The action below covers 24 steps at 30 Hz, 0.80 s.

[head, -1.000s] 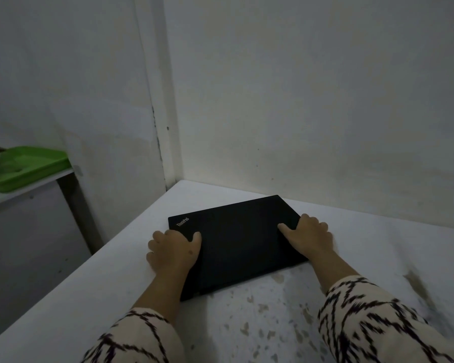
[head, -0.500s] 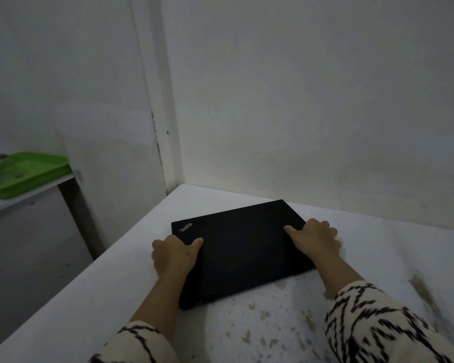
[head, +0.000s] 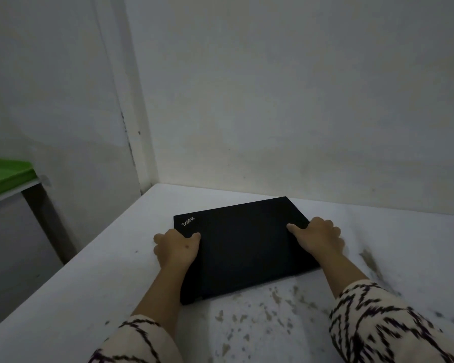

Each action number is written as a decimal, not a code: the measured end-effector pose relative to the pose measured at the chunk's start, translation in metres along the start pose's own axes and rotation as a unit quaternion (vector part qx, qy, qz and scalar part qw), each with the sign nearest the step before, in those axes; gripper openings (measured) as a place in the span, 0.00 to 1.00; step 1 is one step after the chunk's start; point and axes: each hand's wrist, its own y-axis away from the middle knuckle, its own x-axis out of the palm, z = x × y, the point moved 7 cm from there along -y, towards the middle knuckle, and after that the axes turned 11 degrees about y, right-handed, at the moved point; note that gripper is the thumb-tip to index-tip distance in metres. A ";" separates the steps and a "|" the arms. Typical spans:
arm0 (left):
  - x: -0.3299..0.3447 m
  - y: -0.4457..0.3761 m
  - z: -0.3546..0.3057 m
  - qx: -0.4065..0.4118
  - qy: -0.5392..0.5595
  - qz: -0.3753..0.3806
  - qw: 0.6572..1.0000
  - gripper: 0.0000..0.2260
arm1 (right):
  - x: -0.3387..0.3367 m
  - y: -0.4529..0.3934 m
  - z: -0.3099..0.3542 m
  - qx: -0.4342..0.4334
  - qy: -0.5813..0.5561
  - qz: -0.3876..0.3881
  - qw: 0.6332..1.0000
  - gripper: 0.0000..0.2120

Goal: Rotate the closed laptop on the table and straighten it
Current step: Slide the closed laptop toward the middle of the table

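Both arms are stretched forward, sleeves pushed up so the forearms are left bare. The left hand [head: 175, 248] is curled, thumb pointed right and the other fingers tucked down out of sight. The right hand [head: 319, 238] is curled the same way, thumb pointed left, knuckles raised. The hands are kept well apart.

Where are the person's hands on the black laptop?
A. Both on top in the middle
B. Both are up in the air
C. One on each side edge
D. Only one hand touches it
C: the left hand grips the left edge of the closed laptop and the right hand grips its right edge, thumbs on the lid.
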 end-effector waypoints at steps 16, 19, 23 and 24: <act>0.060 0.094 -0.025 0.041 0.016 0.085 0.995 0.21 | -0.049 0.041 -0.131 0.088 -0.019 -0.049 0.995 0.28; 0.071 0.113 -0.029 0.052 0.012 0.100 0.994 0.22 | -0.057 0.051 -0.156 0.104 -0.023 -0.056 0.993 0.28; 0.083 0.134 -0.032 0.065 0.007 0.116 0.991 0.21 | -0.062 0.062 -0.184 0.123 -0.033 -0.055 0.990 0.28; 0.085 0.138 -0.032 0.067 0.004 0.117 0.991 0.21 | -0.062 0.064 -0.190 0.127 -0.034 -0.055 0.990 0.28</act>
